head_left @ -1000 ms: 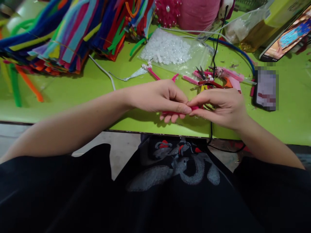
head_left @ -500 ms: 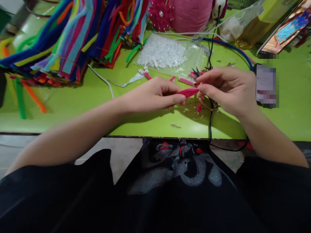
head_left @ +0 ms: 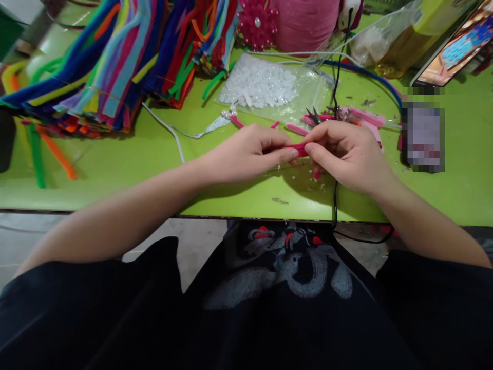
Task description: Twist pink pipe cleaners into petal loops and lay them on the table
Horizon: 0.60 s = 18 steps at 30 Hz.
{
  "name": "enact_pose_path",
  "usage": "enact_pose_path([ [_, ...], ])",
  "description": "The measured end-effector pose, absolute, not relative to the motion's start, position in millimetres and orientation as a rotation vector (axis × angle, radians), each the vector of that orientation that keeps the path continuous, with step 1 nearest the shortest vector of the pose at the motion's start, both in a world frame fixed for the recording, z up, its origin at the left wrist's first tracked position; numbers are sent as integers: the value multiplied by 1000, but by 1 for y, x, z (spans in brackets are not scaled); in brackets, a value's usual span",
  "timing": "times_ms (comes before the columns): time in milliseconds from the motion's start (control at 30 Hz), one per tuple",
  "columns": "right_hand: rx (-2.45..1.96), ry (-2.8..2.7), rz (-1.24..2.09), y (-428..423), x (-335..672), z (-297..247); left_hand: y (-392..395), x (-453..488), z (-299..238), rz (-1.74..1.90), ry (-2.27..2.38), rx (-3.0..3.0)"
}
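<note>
Both my hands meet over the green table (head_left: 115, 154), pinching one short pink pipe cleaner piece (head_left: 298, 149) between them. My left hand (head_left: 252, 151) grips its left end with closed fingers. My right hand (head_left: 344, 154) holds its right end with thumb and forefinger, fingers curled. More cut pink pieces (head_left: 296, 128) and a small pair of black scissors (head_left: 313, 116) lie just behind my hands. A clear bag of white pearl beads (head_left: 260, 85) rests further back.
A big pile of coloured pipe cleaners (head_left: 108, 61) fills the back left. A pink flower (head_left: 257, 21) and a pink object stand at the back. A black cable (head_left: 336, 82) runs under my right hand. A phone (head_left: 422, 136) lies at right, a screen behind it.
My hands rose from the table edge and drew apart along the pink piece, then closed together again with my right hand lower.
</note>
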State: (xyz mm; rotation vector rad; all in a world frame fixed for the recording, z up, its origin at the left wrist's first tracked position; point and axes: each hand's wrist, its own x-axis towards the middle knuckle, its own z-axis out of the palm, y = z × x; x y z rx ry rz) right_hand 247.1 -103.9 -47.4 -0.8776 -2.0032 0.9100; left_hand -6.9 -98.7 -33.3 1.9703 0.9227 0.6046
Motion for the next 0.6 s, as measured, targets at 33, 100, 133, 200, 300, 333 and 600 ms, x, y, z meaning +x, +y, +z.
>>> enact_pose_path([
  [33, -883, -1969, 974, -103, 247, -49, -98, -7, -33, 619, 936, 1978],
  [100, -889, -1924, 1081, -103, 247, -51, -97, -7, -34, 673, 958, 1985],
  [133, -889, -1910, 1117, -103, 246, -50, -97, -7, -33, 700, 966, 1988],
  [200, -916, -1909, 1159, -106, 246, -45, -97, -6, -33, 745, 975, 1998],
  [300, -1011, -1945, 1190, -111, 245, -34, -99, -4, -32, 809, 975, 2016],
  [333, -1038, -1957, 1193, -113, 244, -30, -100, -4, -32, 830, 977, 2016],
  [600, -1099, -2014, 989, -113, 245, -30, -102, -4, -34, 897, 1045, 1975],
])
